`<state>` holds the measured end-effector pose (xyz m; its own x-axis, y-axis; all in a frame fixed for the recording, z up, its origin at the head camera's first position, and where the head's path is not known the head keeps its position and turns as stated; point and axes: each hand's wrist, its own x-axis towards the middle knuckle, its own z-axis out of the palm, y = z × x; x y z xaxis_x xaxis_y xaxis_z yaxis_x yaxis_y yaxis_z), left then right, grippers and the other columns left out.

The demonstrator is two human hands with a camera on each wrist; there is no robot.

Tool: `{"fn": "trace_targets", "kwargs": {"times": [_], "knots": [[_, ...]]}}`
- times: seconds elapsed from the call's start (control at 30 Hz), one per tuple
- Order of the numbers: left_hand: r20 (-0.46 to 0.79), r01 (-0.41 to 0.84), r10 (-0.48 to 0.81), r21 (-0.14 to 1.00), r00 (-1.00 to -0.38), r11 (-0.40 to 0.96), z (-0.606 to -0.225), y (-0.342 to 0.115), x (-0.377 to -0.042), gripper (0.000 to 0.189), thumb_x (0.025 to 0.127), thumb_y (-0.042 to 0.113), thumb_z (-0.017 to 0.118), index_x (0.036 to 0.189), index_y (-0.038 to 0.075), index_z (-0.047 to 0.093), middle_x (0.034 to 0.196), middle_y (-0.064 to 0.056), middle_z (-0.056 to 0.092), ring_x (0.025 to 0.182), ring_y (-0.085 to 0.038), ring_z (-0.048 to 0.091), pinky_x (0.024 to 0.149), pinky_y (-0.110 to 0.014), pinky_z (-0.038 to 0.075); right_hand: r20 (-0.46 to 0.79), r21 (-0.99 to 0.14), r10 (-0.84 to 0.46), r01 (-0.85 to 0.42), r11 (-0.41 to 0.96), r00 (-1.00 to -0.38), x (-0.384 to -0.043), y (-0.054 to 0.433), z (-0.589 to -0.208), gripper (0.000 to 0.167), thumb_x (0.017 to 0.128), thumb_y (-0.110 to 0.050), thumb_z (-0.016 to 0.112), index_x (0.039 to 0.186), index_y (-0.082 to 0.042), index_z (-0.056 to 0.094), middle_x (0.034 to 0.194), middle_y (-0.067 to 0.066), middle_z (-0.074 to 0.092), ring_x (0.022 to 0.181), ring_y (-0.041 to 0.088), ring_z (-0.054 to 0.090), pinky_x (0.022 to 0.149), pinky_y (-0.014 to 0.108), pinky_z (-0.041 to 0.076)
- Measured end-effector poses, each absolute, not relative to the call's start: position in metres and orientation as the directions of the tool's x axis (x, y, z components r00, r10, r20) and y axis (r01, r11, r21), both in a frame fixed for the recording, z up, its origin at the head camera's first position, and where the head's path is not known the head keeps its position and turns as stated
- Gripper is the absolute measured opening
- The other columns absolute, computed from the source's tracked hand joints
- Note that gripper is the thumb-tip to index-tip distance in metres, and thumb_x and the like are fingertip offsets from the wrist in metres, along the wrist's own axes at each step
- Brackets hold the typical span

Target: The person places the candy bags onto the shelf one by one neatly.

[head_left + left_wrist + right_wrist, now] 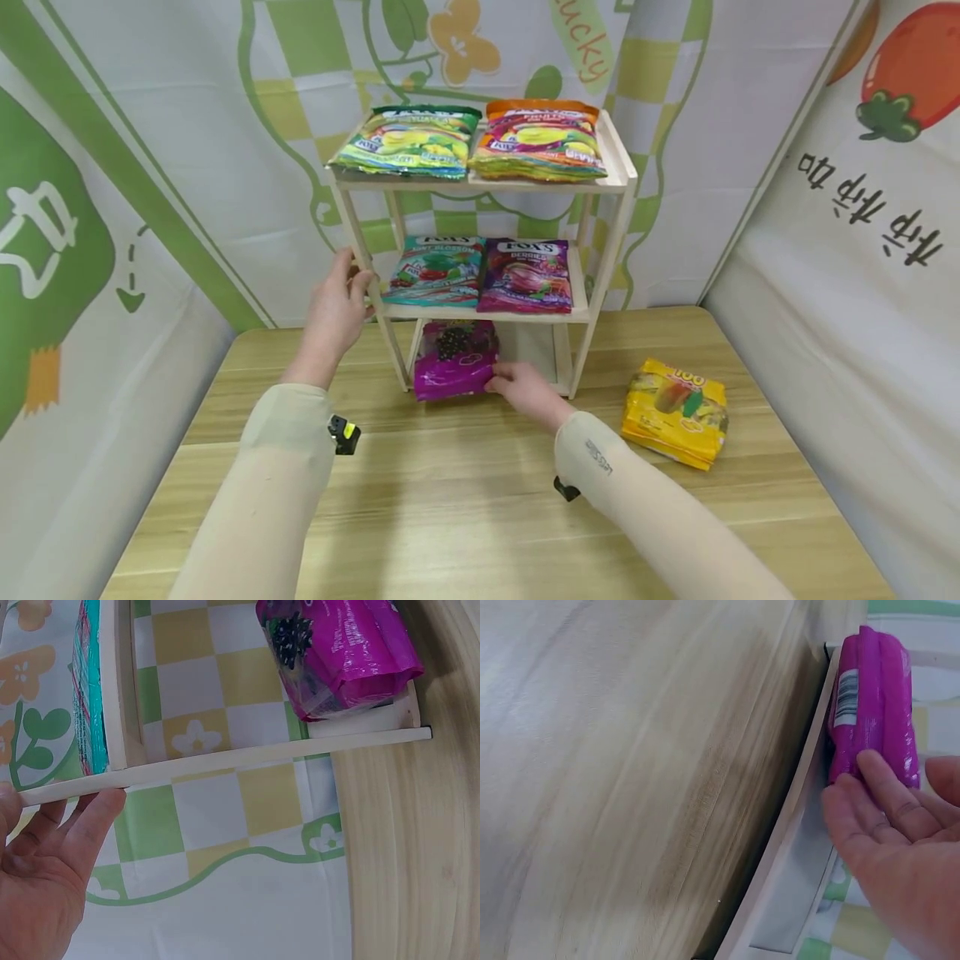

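Observation:
A small wooden shelf rack [600, 292] has three levels. My left hand [339, 302] pinches its left front post [225, 759], the thumb on one side and the fingertips behind. On the bottom level lies a purple candy bag [456, 375] with dark berries printed on it, its near end at the front edge. My right hand [528, 392] is at that bag's right end; in the right wrist view its extended fingers [896, 799] touch the purple wrapper and the thumb stands apart from it.
A teal candy bag [437, 271] and a berry one [527, 277] sit on the middle level. Above are a green bag [412, 143] and an orange one [540, 142]. A yellow mango candy bag [675, 412] lies on the wooden table [450, 517] at right. Printed cloth walls surround it.

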<state>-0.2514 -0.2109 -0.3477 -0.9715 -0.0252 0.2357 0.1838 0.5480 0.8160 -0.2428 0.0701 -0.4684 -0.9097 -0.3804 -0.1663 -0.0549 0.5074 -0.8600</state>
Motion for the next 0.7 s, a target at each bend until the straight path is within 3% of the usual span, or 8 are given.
{"fn": "trace_targets", "kwargs": {"times": [0.13, 0.4, 0.7], "knots": [[0.241, 0.186, -0.028, 0.811, -0.97, 0.555, -0.348, -0.212, -0.252, 0.035, 0.113, 0.02, 0.036, 0.144, 0.005, 0.037, 0.139, -0.029, 0.055, 0.127, -0.044, 0.057, 0.093, -0.05, 0.06, -0.131, -0.852, -0.387, -0.096, 0.515, -0.913, -0.237, 0.078, -0.468, 0.045, 0.107, -0.018, 0.053, 0.146, 0.004, 0.05, 0.151, 0.021, 0.05, 0.141, 0.038, 0.046, 0.118, 0.052, 0.039], [0.23, 0.174, -0.03, 0.811, -0.973, 0.559, -0.348, -0.213, -0.251, 0.037, 0.113, 0.021, 0.036, 0.146, 0.005, 0.036, 0.141, -0.028, 0.054, 0.128, -0.044, 0.056, 0.093, -0.048, 0.06, -0.131, -0.837, -0.355, -0.088, 0.539, -0.926, -0.231, 0.105, -0.467, 0.043, 0.106, -0.021, 0.054, 0.146, -0.006, 0.054, 0.138, 0.019, 0.063, 0.125, 0.033, 0.061, 0.106, 0.051, 0.051], [0.223, 0.165, -0.034, 0.806, -0.974, 0.568, -0.347, -0.212, -0.25, 0.039, 0.113, 0.022, 0.036, 0.148, 0.007, 0.035, 0.141, -0.027, 0.054, 0.127, -0.042, 0.057, 0.092, -0.046, 0.061, -0.109, -0.755, -0.389, -0.178, 0.631, -0.915, -0.224, 0.148, -0.469, 0.039, 0.105, -0.02, 0.057, 0.138, 0.001, 0.06, 0.135, 0.019, 0.065, 0.123, 0.035, 0.063, 0.106, 0.05, 0.052]]}}
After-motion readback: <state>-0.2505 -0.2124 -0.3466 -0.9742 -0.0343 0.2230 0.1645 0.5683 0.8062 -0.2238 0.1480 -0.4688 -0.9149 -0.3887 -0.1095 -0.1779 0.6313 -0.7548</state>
